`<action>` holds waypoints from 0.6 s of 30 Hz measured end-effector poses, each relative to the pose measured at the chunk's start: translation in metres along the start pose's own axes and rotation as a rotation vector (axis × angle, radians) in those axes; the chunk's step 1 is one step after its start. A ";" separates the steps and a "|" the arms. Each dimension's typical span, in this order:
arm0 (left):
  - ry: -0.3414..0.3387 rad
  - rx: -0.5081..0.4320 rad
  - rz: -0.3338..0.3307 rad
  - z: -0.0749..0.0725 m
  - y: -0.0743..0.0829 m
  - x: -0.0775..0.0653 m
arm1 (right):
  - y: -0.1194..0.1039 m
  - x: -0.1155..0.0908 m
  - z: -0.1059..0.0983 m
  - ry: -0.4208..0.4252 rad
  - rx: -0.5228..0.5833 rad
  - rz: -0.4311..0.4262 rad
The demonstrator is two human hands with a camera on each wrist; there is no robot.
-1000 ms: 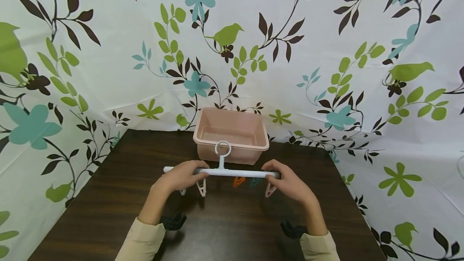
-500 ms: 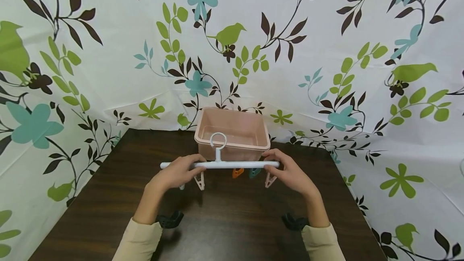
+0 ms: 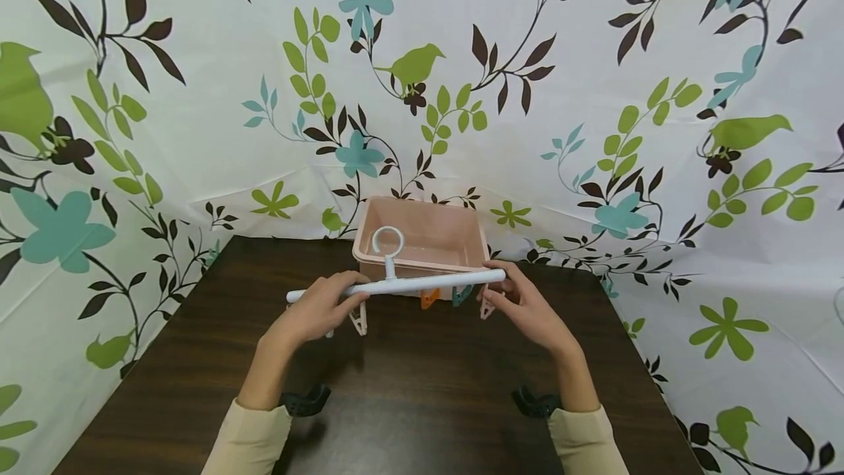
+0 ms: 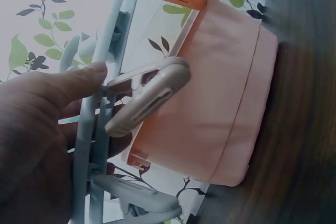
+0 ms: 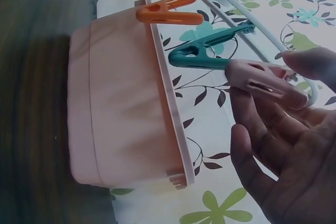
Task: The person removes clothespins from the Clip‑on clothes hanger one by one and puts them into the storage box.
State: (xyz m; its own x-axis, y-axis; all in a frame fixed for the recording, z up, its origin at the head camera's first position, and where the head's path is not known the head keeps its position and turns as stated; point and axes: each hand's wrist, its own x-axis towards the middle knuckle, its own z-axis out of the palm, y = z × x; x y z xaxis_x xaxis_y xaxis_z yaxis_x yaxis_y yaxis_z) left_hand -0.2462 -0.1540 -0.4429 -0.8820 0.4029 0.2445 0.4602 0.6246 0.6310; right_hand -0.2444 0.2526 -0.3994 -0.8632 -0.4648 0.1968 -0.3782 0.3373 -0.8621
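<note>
A white clip hanger (image 3: 422,283) with a round hook is held up over the table, its right end higher than its left. My left hand (image 3: 319,311) grips the bar near the left end, thumb in front. At the right end my right hand (image 3: 530,311) pinches the bar, its fingers beside a pink clip (image 5: 268,84). Teal (image 5: 210,51) and orange (image 5: 173,14) clips hang from the bar farther in. Close to my left fingers, the left wrist view has a pale pink clip (image 4: 149,95) and a grey-blue clip (image 4: 139,195).
Behind the hanger a pink plastic tub (image 3: 369,264) stands at the back of the dark wooden table (image 3: 422,394). The hanger's bar overlaps its front wall in the head view. A patterned sheet (image 3: 198,152) hangs behind and at both sides.
Both hands have lifted the hanger. Its right end has risen more, so the once level bar now slants, and the hook has shifted slightly left.
</note>
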 end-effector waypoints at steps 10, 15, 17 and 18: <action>0.063 0.045 -0.016 -0.003 0.003 -0.001 | 0.005 0.003 0.007 0.023 -0.012 0.044; 0.068 0.042 -0.026 -0.005 0.002 -0.003 | 0.006 0.004 0.010 0.025 -0.014 0.031; 0.071 0.041 -0.030 -0.006 0.001 -0.004 | 0.006 0.005 0.011 0.023 -0.005 0.018; 0.072 0.040 -0.031 -0.007 0.001 -0.004 | 0.007 0.005 0.011 0.022 -0.001 0.013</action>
State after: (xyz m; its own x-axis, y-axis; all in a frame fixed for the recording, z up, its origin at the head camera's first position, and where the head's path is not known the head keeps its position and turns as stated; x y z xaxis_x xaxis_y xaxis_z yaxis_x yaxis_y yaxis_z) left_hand -0.2431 -0.1596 -0.4383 -0.9004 0.3343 0.2785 0.4347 0.6626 0.6099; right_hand -0.2474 0.2435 -0.4093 -0.8755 -0.4418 0.1956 -0.3668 0.3443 -0.8642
